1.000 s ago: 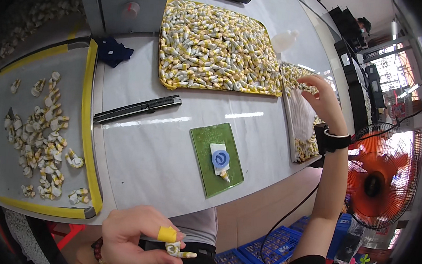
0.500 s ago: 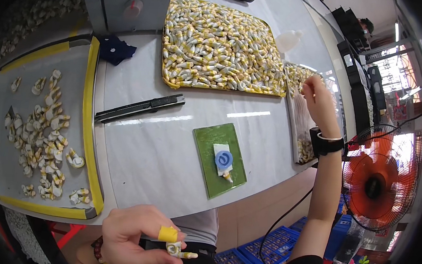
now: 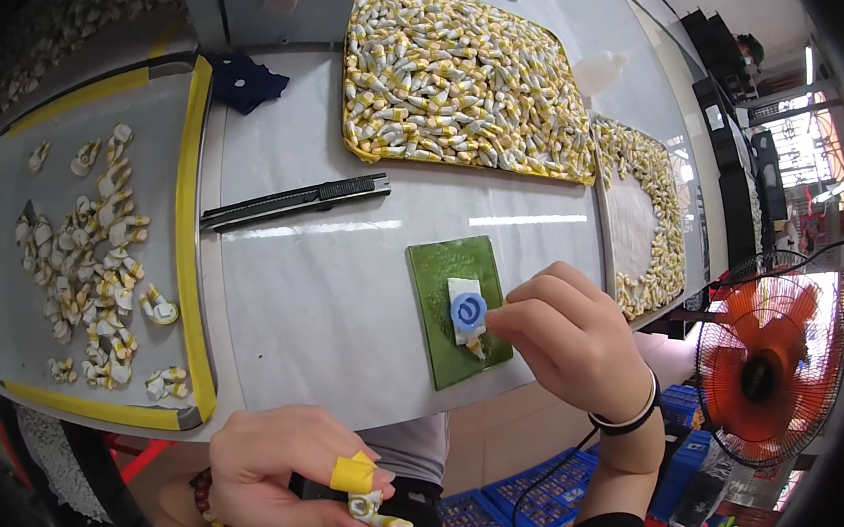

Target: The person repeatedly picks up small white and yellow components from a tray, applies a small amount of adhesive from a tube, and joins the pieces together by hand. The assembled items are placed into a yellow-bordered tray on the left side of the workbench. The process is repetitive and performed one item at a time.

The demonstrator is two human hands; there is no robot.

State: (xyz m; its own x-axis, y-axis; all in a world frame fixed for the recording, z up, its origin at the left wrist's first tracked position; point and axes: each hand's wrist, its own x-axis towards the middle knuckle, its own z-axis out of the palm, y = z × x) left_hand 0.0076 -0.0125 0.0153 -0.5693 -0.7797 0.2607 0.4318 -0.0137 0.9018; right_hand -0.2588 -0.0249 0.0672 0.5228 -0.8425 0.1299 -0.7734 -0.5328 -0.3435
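The right hand [image 3: 576, 342] pinches its fingertips closed at a small white block with a blue ring [image 3: 467, 312], which lies on a green mat [image 3: 441, 275] near the table's [image 3: 341, 276] front edge. The left hand [image 3: 298, 474], below that edge, is closed on a small yellow-and-white piece [image 3: 372, 510], its finger wrapped in yellow tape [image 3: 353, 473]. A black utility knife [image 3: 292, 202] lies mid-table.

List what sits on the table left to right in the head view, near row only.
Yellow-edged tray of loose pieces → black utility knife → green mat → blue-and-white roll → right hand.
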